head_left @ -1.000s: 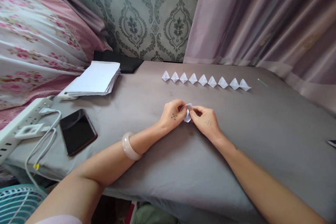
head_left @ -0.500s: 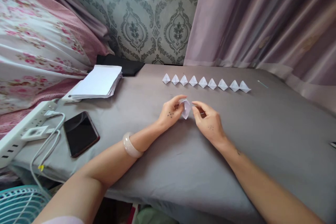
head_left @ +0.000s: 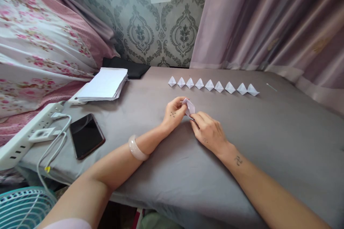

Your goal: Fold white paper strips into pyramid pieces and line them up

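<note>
Between my hands is a small folded white paper piece (head_left: 190, 106), held above the grey cloth. My left hand (head_left: 173, 112) pinches its left side between thumb and fingers. At its lower edge my right hand (head_left: 208, 128) is closed, thumb and fingertips gripping the paper's bottom corner. Beyond my hands stands a row of several folded white paper boats (head_left: 209, 85), each with a pointed peak, running from the middle toward the right.
A thick stack of white paper (head_left: 103, 84) lies at the back left, before a black folded item (head_left: 129, 67). Nearer are a smartphone (head_left: 87, 136), a power strip (head_left: 32, 134) with cables, and a fan (head_left: 25, 207). A thin stick (head_left: 271, 87) rests at the right.
My right hand was apart from the paper with its fingers parted; now it has moved down and left and closed on the lower corner. The paper has tilted in my left hand.
</note>
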`<state>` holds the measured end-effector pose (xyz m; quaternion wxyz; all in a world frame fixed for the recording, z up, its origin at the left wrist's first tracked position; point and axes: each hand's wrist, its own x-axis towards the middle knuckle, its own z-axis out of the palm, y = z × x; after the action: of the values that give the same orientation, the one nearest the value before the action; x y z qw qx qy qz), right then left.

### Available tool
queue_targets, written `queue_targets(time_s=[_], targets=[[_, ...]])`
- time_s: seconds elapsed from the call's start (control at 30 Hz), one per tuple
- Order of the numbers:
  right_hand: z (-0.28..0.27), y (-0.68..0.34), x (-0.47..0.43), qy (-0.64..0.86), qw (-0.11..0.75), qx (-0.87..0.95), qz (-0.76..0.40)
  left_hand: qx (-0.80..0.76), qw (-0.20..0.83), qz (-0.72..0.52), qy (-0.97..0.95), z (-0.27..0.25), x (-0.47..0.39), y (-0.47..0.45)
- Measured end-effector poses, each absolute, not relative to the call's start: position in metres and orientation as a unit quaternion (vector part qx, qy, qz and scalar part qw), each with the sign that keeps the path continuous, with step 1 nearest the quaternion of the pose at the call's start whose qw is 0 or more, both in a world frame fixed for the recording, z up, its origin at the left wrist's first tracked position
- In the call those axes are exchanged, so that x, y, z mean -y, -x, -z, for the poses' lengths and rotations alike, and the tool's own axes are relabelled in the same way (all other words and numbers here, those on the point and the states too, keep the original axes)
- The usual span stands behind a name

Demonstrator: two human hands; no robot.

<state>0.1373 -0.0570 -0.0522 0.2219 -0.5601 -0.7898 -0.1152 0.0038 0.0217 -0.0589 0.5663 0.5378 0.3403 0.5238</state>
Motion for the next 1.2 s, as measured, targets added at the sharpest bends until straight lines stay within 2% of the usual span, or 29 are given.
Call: queue_targets(time_s=[0.73,0.9,1.2], targets=[[0.057,-0.136,0.057,0.552,0.177,0.81,0.09,-0.447,0.592,-0.44,-0.506,0.057,-0.021,-0.004],[0.056,-0.134,0.058,0.553,0.185,0.808,0.085,-0.473,0.604,-0.436,-0.47,0.054,-0.021,-0.003],[0.056,-0.143,0.057,0.574,0.232,0.785,0.011,-0.403,0.645,-0.423,-0.493,0.064,-0.028,0.003]])
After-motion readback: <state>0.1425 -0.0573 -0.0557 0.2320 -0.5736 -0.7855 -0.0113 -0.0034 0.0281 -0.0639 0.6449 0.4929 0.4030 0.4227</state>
